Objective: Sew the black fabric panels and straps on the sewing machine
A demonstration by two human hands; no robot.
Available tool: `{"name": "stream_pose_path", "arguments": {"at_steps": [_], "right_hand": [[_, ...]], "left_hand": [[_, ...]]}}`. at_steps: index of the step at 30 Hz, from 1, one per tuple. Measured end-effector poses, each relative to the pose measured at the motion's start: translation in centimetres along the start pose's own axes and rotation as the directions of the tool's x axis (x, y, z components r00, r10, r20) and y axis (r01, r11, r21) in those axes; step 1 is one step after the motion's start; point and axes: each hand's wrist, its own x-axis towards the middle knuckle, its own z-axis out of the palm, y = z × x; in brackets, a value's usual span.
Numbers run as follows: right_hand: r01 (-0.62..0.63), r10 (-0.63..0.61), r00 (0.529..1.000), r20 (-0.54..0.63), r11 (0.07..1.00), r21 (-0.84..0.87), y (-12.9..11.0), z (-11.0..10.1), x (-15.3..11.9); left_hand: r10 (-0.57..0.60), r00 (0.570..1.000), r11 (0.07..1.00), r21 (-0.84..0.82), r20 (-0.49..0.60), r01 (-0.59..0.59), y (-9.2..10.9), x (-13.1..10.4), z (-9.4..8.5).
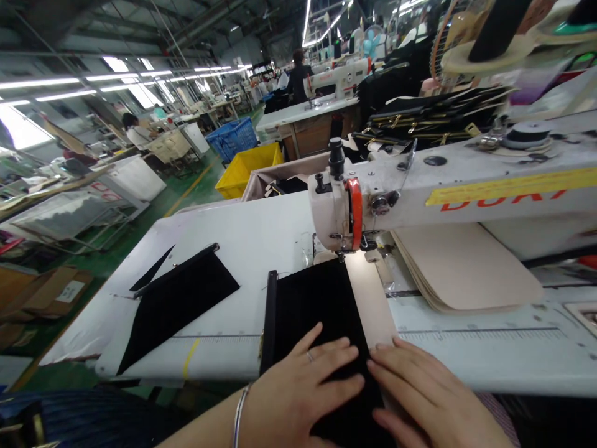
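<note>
A black fabric piece (312, 298) lies on the white sewing table, its upper right corner by the needle of a sewing machine (345, 205). A beige strip (370, 292) runs along its right edge. My left hand (312, 386) rests flat on the black fabric, fingers spread, with a ring and a bracelet. My right hand (420, 392) lies on the beige strip and the fabric edge, fingers stretched out. A dark zipper band (269, 317) borders the fabric's left side.
Another black piece (181, 298) with a zipper lies on the table's left. Stacked beige panels (471, 267) sit right, under the machine arm. Behind stand a yellow crate (249, 171), a blue basket (232, 138) and piled black pieces (433, 115). A person (298, 78) is farther back.
</note>
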Motion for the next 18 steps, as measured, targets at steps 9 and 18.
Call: {"name": "stream_pose_path", "arguments": {"at_steps": [9,18], "right_hand": [[0.174,-0.160,0.981,0.107,0.975,-0.136,-2.0,-1.2,-2.7],[0.216,-0.217,0.976,-0.002,0.970,-0.115,-2.2,-1.5,-2.2]], "left_hand": [[0.072,0.992,0.991,0.122,-0.106,-0.059,1.8,-2.4,2.5],[-0.051,0.994,0.998,0.020,-0.098,0.053,2.3,-1.2,0.3]]}}
